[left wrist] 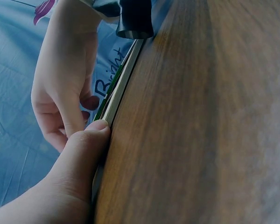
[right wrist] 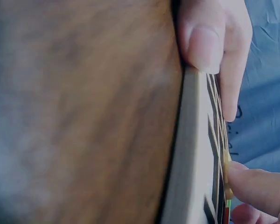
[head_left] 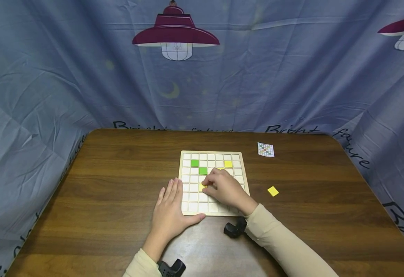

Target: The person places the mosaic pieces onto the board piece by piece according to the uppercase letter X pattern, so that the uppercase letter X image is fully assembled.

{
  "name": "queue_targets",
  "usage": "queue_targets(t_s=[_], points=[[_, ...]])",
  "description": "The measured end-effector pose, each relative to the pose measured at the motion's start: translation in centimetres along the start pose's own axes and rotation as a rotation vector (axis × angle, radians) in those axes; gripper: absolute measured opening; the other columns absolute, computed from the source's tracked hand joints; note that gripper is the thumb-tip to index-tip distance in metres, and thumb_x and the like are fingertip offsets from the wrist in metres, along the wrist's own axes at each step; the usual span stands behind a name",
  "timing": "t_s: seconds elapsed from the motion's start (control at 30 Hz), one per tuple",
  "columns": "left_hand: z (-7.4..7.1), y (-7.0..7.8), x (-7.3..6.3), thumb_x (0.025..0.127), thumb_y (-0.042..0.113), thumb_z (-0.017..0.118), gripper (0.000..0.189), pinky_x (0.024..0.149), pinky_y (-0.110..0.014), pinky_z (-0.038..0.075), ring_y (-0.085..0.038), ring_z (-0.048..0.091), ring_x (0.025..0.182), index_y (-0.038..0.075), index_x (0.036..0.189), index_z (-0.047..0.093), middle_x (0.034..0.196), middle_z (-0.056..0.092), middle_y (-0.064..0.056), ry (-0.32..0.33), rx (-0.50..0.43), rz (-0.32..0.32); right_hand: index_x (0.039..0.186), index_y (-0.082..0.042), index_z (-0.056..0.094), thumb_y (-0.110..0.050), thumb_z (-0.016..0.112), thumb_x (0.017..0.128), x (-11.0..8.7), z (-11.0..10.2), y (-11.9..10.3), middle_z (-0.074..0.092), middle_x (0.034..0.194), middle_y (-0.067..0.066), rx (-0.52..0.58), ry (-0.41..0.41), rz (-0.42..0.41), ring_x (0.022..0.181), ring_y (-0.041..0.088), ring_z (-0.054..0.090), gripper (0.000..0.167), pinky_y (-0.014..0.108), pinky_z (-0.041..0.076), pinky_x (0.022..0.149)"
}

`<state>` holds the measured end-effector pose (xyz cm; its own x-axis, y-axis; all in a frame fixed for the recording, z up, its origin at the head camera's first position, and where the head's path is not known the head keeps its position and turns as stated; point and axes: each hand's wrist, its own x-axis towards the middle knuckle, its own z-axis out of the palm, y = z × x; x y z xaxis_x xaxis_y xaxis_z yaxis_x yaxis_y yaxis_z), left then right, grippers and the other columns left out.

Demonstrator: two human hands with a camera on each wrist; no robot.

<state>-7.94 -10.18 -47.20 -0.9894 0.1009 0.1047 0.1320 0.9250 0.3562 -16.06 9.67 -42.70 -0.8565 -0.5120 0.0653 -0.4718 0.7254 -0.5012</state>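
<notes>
A square wooden board with a grid of white cells lies on the table. Two green tiles sit in its upper left part, and a yellow tile sits at its upper right. My left hand rests flat along the board's left edge, fingers straight, its thumb by the near corner. Over the middle of the board, my right hand pinches a yellow tile between thumb and finger. In the right wrist view that tile stands slightly above the grid by the thumb. Another yellow tile is partly hidden behind the hand.
A loose yellow tile lies on the wooden table right of the board. Farther back is a small card printed with a coloured grid. A blue curtain hangs behind and beside the table.
</notes>
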Motion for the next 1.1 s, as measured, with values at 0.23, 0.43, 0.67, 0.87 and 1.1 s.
queue_targets(t_s=[0.23,0.43,0.67,0.87,1.1], points=[[0.0,0.0,0.0,0.068,0.090,0.055,0.129,0.126,-0.046,0.015,-0.025,0.018,0.154,0.002,0.157,0.021,0.165,0.022,-0.013,-0.008,-0.007,-0.001,0.108,-0.017,0.075,-0.021,0.073,0.090,-1.7,-2.1,1.5,0.063,0.094,-0.004,0.002,-0.003,-0.048,0.081,0.011,0.053,0.019,0.026,0.046,0.071],[0.0,0.0,-0.1,0.067,0.089,0.058,0.130,0.126,-0.046,0.015,-0.026,0.018,0.154,0.002,0.157,0.022,0.165,0.021,-0.013,-0.001,-0.024,-0.002,0.123,-0.012,0.069,-0.017,0.070,0.092,-4.6,-5.3,5.1,0.059,0.091,-0.003,-0.049,-0.016,0.058,0.080,0.014,0.051,0.032,0.028,0.043,0.070],[0.0,-0.3,-0.2,0.067,0.089,0.057,0.130,0.126,-0.046,0.015,-0.026,0.018,0.154,0.002,0.157,0.022,0.165,0.022,-0.013,0.011,-0.019,-0.001,0.133,-0.012,0.063,-0.012,0.068,0.091,-8.5,-8.6,9.9,0.063,0.107,0.004,-0.152,-0.037,0.162,0.098,0.026,0.055,0.042,0.044,0.046,0.081],[0.0,-0.3,-0.3,0.067,0.088,0.059,0.130,0.126,-0.047,0.016,-0.026,0.018,0.154,0.001,0.157,0.023,0.165,0.022,-0.013,0.013,-0.023,0.000,0.123,-0.007,0.069,-0.010,0.070,0.090,-10.0,-9.2,12.0,0.064,0.102,0.004,-0.137,-0.046,0.156,0.093,0.022,0.059,0.034,0.042,0.049,0.080],[-0.1,-0.3,-0.3,0.067,0.088,0.059,0.130,0.126,-0.047,0.016,-0.027,0.019,0.154,0.001,0.156,0.023,0.164,0.022,-0.014,0.017,-0.025,0.002,0.093,-0.013,0.066,-0.018,0.074,0.089,-9.8,-8.3,12.6,0.059,0.092,0.000,-0.053,-0.011,0.200,0.084,0.013,0.055,0.011,0.031,0.047,0.073]])
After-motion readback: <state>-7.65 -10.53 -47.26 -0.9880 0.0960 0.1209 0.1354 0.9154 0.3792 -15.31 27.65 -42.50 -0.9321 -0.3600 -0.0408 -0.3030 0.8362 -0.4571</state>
